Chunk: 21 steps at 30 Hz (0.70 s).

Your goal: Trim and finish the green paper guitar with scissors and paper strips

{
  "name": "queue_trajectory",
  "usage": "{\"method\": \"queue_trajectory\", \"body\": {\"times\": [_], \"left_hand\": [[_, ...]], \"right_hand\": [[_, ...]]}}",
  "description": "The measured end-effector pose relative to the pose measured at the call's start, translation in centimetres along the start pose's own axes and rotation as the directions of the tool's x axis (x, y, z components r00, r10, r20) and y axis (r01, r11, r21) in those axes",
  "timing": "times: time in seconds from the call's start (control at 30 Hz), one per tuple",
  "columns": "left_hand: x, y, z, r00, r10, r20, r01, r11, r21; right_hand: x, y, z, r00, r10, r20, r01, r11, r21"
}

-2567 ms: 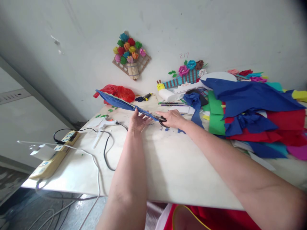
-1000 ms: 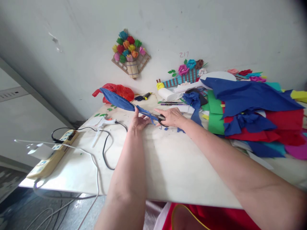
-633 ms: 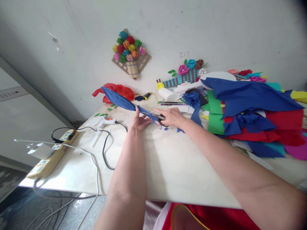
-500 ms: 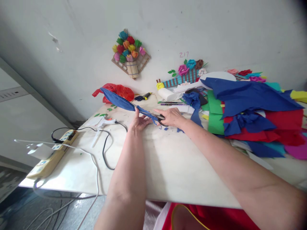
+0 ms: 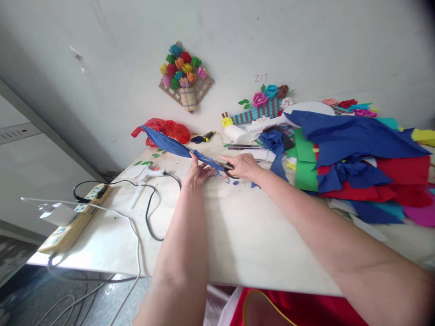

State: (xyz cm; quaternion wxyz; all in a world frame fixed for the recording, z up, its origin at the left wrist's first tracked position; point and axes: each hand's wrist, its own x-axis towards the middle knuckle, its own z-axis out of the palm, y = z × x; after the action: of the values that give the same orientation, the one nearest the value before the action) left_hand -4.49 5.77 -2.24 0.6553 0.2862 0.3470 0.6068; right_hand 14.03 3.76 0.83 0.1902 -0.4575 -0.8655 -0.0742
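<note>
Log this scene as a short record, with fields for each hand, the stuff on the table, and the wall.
Left hand: pinches the blue piece, thumb on top
Right hand: holds scissors by the dark handles, blades at the blue piece
Near the hands: small blue scraps on the table
Table, left side: white corded tool, probably a glue gun; yellowish power strip
Table, right side: pile of coloured sheets
Wall: flower decoration on a lattice
</note>
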Motion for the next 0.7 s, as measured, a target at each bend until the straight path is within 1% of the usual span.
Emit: {"method": "queue_trajectory", "body": {"times": [0.1, 0.27, 0.33, 0.5, 0.57, 0.7], "left_hand": [[-0.09, -0.02, -0.12, 0.999, 0.032, 0.017, -0.033, 0.999, 0.02], [-0.2, -0.02, -0.37, 0.992, 0.074, 0.1, -0.076, 0.997, 0.012], [-0.19, -0.07, -0.31, 0.992, 0.077, 0.098, -0.079, 0.997, 0.009], [-0.21, -0.24, 0.1, 0.996, 0.067, 0.05, -0.068, 0.998, 0.005], [-0.22, -0.32, 0.19, 0.996, 0.066, 0.061, -0.066, 0.998, 0.009], [-0.09, -0.52, 0.15, 0.991, 0.062, 0.117, -0.065, 0.998, 0.019]], "right_hand": [[0.0, 0.16, -0.04, 1.0, 0.017, -0.01, -0.016, 0.999, 0.044], [-0.12, 0.3, -0.31, 0.999, 0.048, 0.002, -0.048, 0.993, 0.11], [-0.16, 0.33, -0.32, 0.999, 0.047, 0.002, -0.047, 0.992, 0.113], [-0.15, 0.42, -0.07, 0.999, 0.044, -0.011, -0.043, 0.996, 0.079], [-0.15, 0.4, -0.03, 0.999, 0.035, -0.02, -0.034, 0.998, 0.053], [-0.25, 0.18, -0.21, 1.0, 0.021, -0.014, -0.021, 0.999, -0.026]]}}
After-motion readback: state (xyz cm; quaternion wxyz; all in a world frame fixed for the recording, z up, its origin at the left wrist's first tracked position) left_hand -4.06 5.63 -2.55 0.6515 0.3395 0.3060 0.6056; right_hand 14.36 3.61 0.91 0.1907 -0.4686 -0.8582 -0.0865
